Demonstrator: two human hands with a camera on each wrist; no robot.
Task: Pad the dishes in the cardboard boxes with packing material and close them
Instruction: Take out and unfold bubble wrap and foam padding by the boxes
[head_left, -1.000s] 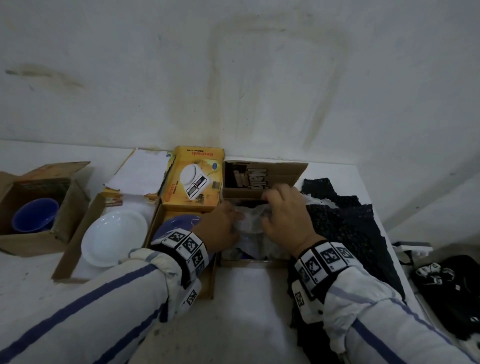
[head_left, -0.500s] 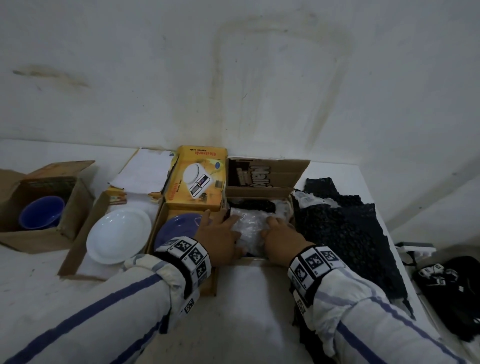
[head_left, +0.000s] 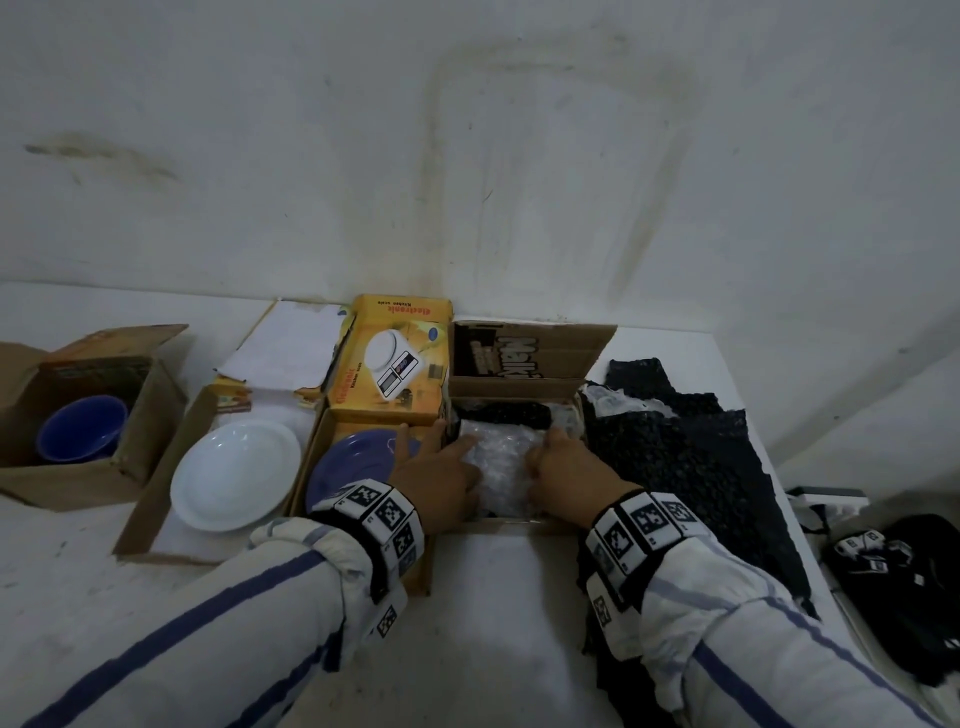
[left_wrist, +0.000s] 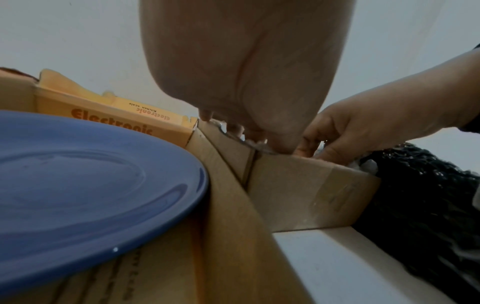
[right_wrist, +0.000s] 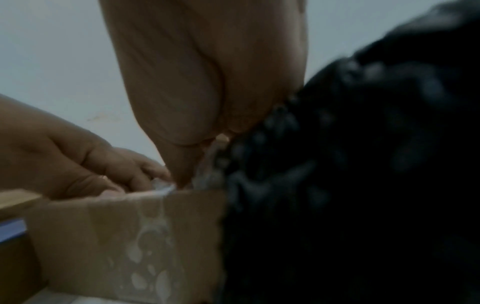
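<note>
Both hands are down in the open brown box (head_left: 524, 387) printed with "Malki": the left hand (head_left: 441, 480) lies at the left side of the clear bubble wrap (head_left: 501, 457) inside it, fingers extended and pressing, and the right hand (head_left: 566, 470) presses the wrap's right side, fingers bent down into the box; whether they pinch the wrap cannot be told. A strip of black padding (head_left: 501, 414) lies in the box behind the clear wrap. Four open boxes stand in a row on the white table (head_left: 498, 597). Immediately left of the Malki box, touching it, is the yellow scale box (head_left: 389, 364) holding one blue plate (head_left: 353, 462). Left of that, a flat box (head_left: 150, 509) holds one white plate (head_left: 236, 475). Farthest left, a brown box (head_left: 150, 410) holds one blue bowl (head_left: 83, 428). Right of the Malki box, a black bubble sheet (head_left: 691, 462) is spread on the table against its wall.
</note>
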